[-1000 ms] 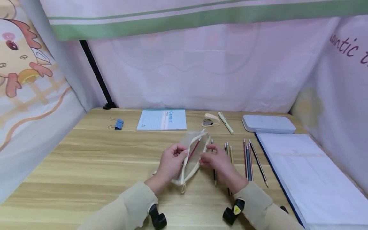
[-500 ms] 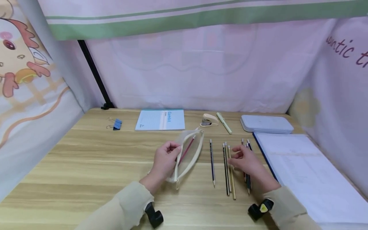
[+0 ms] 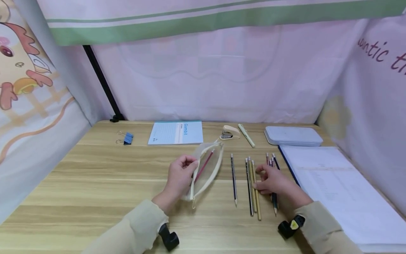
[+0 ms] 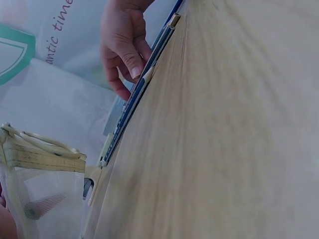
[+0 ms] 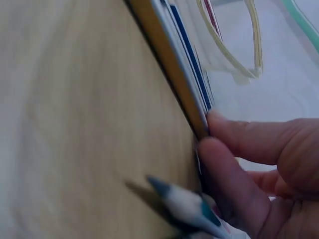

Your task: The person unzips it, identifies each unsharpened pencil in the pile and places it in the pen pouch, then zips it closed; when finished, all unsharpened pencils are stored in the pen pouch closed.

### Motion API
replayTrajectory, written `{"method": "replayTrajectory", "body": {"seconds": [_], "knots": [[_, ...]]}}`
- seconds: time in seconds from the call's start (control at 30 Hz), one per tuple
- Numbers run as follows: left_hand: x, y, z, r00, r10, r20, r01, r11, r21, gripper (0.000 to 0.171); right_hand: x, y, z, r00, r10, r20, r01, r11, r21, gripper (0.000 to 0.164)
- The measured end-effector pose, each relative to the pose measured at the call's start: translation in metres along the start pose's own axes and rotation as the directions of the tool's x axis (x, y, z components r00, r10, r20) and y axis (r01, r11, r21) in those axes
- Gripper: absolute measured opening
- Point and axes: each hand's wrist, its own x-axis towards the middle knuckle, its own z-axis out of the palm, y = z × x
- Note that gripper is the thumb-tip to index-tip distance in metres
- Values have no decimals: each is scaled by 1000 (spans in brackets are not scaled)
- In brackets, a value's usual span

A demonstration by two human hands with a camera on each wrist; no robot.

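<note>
My left hand grips one side of a see-through mesh zipper pouch, its mouth wide open. One red pencil slants inside it. My right hand is at a small group of pencils; thumb and a fingertip pinch the outer gold pencil at its side. A second gold pencil and a black one lie beside it on the table. Between pouch and group lies a single dark pencil. Darker pencils lie partly hidden under my right hand.
Behind the pouch are a blue notebook, a cream stapler and a pale green pen. A blue binder clip is far left. At right sit a pale case and a folder of papers.
My right hand has left the pouch's edge, moved right to the pencils, and come to the outer gold one. The left hand keeps hold of the pouch, which sits slightly further left in view.
</note>
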Motion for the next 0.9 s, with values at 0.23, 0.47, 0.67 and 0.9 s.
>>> {"method": "replayTrajectory", "body": {"seconds": [0.23,0.47,0.67,0.9], "knots": [[-1,1,-1,1000,2,-5,-2,1000,7,9,4,-3,-6,998,27,62,-26,999,-19,65],[0,0,-2,1000,16,6,-16,1000,2,11,6,-9,-5,996,53,71,-49,997,-62,69],[-1,0,-1,1000,12,4,-12,1000,1,9,6,-8,-5,997,50,59,-46,996,-79,71],[-2,0,0,1000,15,12,-15,1000,0,9,5,-3,-10,997,26,75,-28,999,24,69]]}}
